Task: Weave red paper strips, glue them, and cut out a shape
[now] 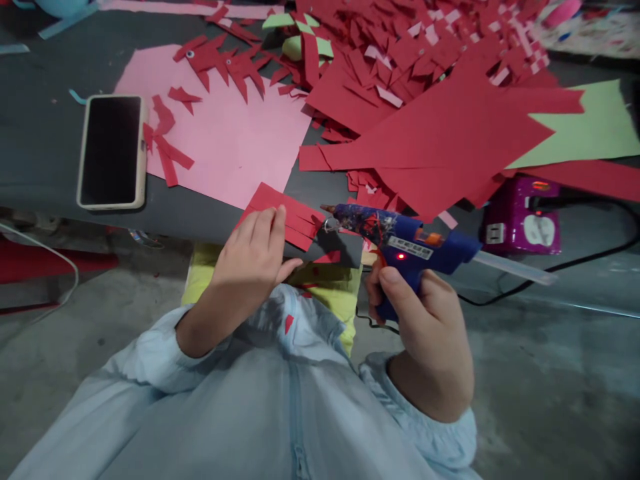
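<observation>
My right hand (423, 313) is wrapped round the handle of a blue hot glue gun (407, 240), whose red light is lit. A clear glue stick (517, 267) sticks out of its back end. The gun's nozzle points left, close to the right end of a red paper piece (295, 223) with slits cut in it. My left hand (253, 257) lies flat on that red piece, fingers stretched out, pressing it at the table's front edge. A small red scrap (329, 257) is by the edge, under the gun's tip.
A pink sheet (230, 140) carries red paper cut-outs (220, 61). To its left lies a phone (111, 152). A large red sheet (450, 133) and a heap of red scraps (425, 33) cover the right. A purple power box (523, 217) with a black cable (600, 257) stands at the right edge.
</observation>
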`<state>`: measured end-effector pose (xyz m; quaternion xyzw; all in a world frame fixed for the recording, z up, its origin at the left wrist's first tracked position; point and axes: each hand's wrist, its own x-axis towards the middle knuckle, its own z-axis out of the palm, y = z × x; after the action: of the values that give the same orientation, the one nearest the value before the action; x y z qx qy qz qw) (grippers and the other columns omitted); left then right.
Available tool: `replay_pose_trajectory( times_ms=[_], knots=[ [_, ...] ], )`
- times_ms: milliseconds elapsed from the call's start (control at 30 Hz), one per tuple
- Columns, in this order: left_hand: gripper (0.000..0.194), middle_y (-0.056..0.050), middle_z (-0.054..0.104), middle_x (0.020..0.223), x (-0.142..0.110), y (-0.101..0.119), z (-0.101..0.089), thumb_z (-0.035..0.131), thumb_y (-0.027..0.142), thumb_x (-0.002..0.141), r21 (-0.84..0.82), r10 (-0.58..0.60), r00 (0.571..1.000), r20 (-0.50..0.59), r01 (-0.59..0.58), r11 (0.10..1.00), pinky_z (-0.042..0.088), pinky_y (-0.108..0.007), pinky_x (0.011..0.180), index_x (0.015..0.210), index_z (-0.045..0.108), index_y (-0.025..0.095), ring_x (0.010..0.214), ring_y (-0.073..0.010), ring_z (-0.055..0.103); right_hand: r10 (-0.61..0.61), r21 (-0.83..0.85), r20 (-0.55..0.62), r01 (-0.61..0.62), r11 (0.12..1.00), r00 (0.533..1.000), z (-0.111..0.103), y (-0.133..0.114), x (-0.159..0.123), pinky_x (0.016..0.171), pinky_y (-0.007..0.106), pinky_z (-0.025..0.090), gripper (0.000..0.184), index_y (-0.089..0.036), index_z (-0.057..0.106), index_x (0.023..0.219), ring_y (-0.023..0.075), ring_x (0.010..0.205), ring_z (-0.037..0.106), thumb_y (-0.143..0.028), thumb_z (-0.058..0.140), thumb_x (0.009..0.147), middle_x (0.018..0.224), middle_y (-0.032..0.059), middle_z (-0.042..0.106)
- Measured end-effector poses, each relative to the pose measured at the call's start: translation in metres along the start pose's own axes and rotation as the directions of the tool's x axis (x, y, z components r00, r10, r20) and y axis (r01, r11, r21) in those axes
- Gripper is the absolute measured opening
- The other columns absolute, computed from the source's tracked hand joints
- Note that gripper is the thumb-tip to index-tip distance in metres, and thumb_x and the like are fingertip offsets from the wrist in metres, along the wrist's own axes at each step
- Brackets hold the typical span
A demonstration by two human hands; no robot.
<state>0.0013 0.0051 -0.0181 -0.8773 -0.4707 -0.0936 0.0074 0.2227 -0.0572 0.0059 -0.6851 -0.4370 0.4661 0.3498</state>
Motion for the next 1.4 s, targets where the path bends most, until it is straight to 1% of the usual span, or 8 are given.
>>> replay_pose_trajectory(
  times_ms=[67, 400, 567, 733, 833, 1000, 1167, 1400],
  knots=[
    [0.068, -0.029, 0.059, 0.127, 0.002, 0.000, 0.003, 0.061, 0.043, 0.092, 0.010, -0.022, 1.000, -0.012, 0.022, 1.000, 0.049, -0.045, 0.101, 0.138, 0.046, -0.005, 0.121, -0.0361, 0.057, 0.001, 0.001, -0.003, -0.001, 1.000, 1.000, 0.000, 0.001, -0.001, 0.044, 0.027, 0.042, 0.040, -0.023, 0.053, 0.066, 0.0127, 0.047, 0.052, -0.053, 0.060, 0.090, 0.052, -0.0018, 0.053],
    [0.062, -0.025, 0.056, 0.133, 0.004, 0.004, 0.004, 0.059, 0.052, 0.091, 0.045, -0.032, 0.999, 0.025, 0.031, 0.999, 0.050, -0.048, 0.099, 0.138, 0.052, 0.012, 0.123, -0.0355, 0.055, -0.003, 0.031, -0.025, 0.004, 1.000, 1.000, -0.002, 0.000, -0.007, 0.044, 0.029, 0.041, 0.039, -0.023, 0.056, 0.065, 0.0141, 0.048, 0.052, -0.052, 0.060, 0.091, 0.054, 0.0000, 0.054],
    [0.058, -0.021, 0.050, 0.140, 0.003, 0.003, -0.003, 0.063, 0.050, 0.089, -0.016, -0.006, 0.994, 0.108, 0.008, 1.000, 0.049, -0.051, 0.100, 0.142, 0.051, 0.029, 0.129, -0.0367, 0.051, -0.027, 0.076, -0.042, 0.030, 0.997, 0.999, -0.001, 0.001, -0.009, 0.045, 0.029, 0.042, 0.031, -0.023, 0.063, 0.077, 0.0138, 0.051, 0.053, -0.050, 0.061, 0.091, 0.060, -0.0001, 0.057],
    [0.058, -0.019, 0.042, 0.148, 0.002, 0.003, -0.013, 0.063, 0.049, 0.089, -0.077, 0.024, 0.977, 0.210, -0.008, 0.997, 0.044, -0.052, 0.106, 0.144, 0.049, 0.034, 0.136, -0.0378, 0.045, -0.059, 0.081, -0.074, 0.065, 0.995, 0.996, 0.001, -0.002, -0.009, 0.044, 0.027, 0.043, 0.026, -0.022, 0.065, 0.082, 0.0123, 0.049, 0.052, -0.047, 0.062, 0.091, 0.060, -0.0016, 0.057],
    [0.063, -0.023, 0.041, 0.149, 0.003, 0.005, -0.014, 0.061, 0.049, 0.090, -0.057, -0.008, 0.969, 0.248, 0.023, 0.998, 0.043, -0.053, 0.108, 0.148, 0.044, 0.028, 0.138, -0.0404, 0.043, -0.076, 0.062, -0.091, 0.082, 0.995, 0.993, 0.001, -0.002, -0.010, 0.045, 0.026, 0.044, 0.026, -0.021, 0.064, 0.078, 0.0116, 0.048, 0.052, -0.045, 0.063, 0.090, 0.058, -0.0023, 0.057],
    [0.081, -0.032, 0.052, 0.134, 0.008, 0.006, -0.007, 0.054, 0.052, 0.094, -0.036, -0.085, 0.986, 0.144, 0.091, 0.995, 0.043, -0.051, 0.108, 0.146, 0.035, -0.006, 0.128, -0.0397, 0.050, -0.096, 0.060, -0.096, 0.102, 0.993, 0.991, -0.001, 0.000, -0.010, 0.044, 0.026, 0.044, 0.027, -0.021, 0.064, 0.075, 0.0116, 0.047, 0.053, -0.044, 0.064, 0.089, 0.059, -0.0018, 0.058],
    [0.059, -0.030, 0.056, 0.128, 0.014, 0.006, -0.005, 0.055, 0.036, 0.095, -0.023, -0.106, 0.983, 0.148, 0.111, 0.994, 0.047, -0.048, 0.102, 0.137, 0.047, -0.004, 0.122, -0.0377, 0.053, -0.084, 0.041, -0.093, 0.088, 0.995, 0.992, -0.001, 0.003, -0.012, 0.045, 0.026, 0.043, 0.028, -0.021, 0.064, 0.076, 0.0112, 0.048, 0.052, -0.045, 0.064, 0.090, 0.058, -0.0027, 0.057],
    [0.052, -0.024, 0.054, 0.130, 0.012, 0.002, -0.012, 0.056, 0.043, 0.095, -0.026, -0.037, 0.987, 0.154, 0.041, 0.999, 0.049, -0.049, 0.098, 0.139, 0.053, 0.016, 0.122, -0.0354, 0.053, -0.083, 0.005, -0.085, 0.084, 0.996, 0.993, -0.002, 0.006, -0.012, 0.046, 0.027, 0.042, 0.027, -0.021, 0.064, 0.078, 0.0118, 0.048, 0.051, -0.046, 0.064, 0.090, 0.056, -0.0032, 0.055]
  ],
)
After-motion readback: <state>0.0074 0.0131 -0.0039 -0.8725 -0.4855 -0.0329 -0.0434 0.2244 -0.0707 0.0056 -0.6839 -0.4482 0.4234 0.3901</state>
